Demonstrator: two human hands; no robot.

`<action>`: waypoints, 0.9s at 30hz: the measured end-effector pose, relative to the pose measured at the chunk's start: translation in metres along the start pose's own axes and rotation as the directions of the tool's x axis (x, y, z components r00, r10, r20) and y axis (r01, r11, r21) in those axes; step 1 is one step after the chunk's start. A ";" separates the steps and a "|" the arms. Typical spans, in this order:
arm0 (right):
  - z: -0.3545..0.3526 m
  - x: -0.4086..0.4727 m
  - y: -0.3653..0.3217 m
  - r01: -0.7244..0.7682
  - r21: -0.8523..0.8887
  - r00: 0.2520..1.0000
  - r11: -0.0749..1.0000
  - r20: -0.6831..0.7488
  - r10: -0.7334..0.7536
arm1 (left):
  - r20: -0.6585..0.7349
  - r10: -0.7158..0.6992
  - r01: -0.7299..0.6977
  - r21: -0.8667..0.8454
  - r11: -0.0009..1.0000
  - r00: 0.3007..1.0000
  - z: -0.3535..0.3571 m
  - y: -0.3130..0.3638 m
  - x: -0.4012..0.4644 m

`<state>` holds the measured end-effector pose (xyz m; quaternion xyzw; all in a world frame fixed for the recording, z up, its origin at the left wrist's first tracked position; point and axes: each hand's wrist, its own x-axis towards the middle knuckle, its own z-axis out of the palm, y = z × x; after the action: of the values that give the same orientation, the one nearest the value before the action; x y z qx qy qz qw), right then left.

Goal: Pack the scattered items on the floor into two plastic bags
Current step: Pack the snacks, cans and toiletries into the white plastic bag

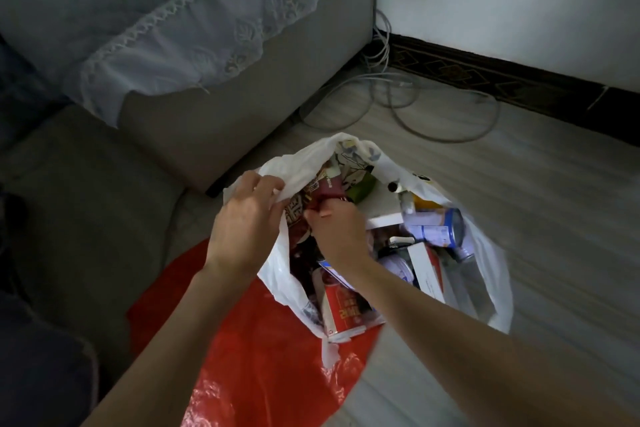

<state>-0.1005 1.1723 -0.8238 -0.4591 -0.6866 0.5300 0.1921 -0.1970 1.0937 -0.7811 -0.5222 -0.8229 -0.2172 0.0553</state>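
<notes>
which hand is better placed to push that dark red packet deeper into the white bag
The right hand: its fingers already pinch the dark red packet inside the white bag. The left hand grips the bag's rim, holding the mouth open, and is best left there.

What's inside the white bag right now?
The white bag holds a blue-labelled can, red carton, white box and dark red packet. Both hands cover the middle; lower layers are hidden.

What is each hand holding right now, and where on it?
The left hand grips the white bag at its near-left rim. The right hand pinches a dark red packet inside the bag, at its upper edge.
</notes>
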 end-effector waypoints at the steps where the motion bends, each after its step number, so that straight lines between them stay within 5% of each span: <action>1: -0.002 -0.005 0.001 -0.029 0.132 0.995 0.991 -0.089 0.041 | -0.011 -0.007 0.007 0.006 1.000 1.000 0.001 0.000 -0.002; 3: -0.003 -0.013 0.001 -0.090 0.438 0.972 0.895 -0.156 0.174 | -0.060 -0.011 0.010 -0.013 1.000 0.998 0.000 0.003 -0.006; 6: 0.000 -0.008 -0.005 -0.007 0.477 0.955 0.879 -0.259 0.148 | -0.113 -0.054 0.044 -0.088 0.995 0.992 -0.003 0.005 -0.007; 9: -0.008 -0.001 -0.007 0.121 0.242 0.946 0.963 -0.323 -0.038 | -0.131 -0.075 0.061 -0.107 0.992 0.989 -0.010 0.000 -0.009; 13: -0.004 -0.006 0.006 0.314 -0.218 0.942 0.924 0.190 -0.276 | -0.113 -0.071 0.060 -0.105 0.993 0.991 -0.013 -0.001 -0.011; 15: -0.006 -0.009 0.011 0.354 -0.315 0.921 0.881 0.283 -0.269 | -0.103 -0.076 0.067 -0.089 0.994 0.992 -0.012 0.000 -0.010; 21: -0.058 -0.021 0.032 0.475 -0.522 0.873 0.709 0.379 -0.306 | -0.008 -0.103 0.103 0.033 0.994 0.995 -0.004 0.014 -0.021; 24: -0.109 -0.033 0.047 0.474 -0.629 0.879 0.616 0.296 -0.374 | 0.083 -0.021 0.004 0.205 0.979 0.996 0.007 0.033 -0.028; 27: -0.175 -0.057 0.059 0.389 -0.723 0.912 0.570 0.217 -0.347 | 0.147 0.087 -0.113 0.181 0.977 0.985 0.019 0.073 -0.035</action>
<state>0.0848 1.2225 -0.8008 -0.3300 -0.9280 0.1568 0.0729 -0.1139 1.0990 -0.7876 -0.5692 -0.8142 -0.0985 0.0583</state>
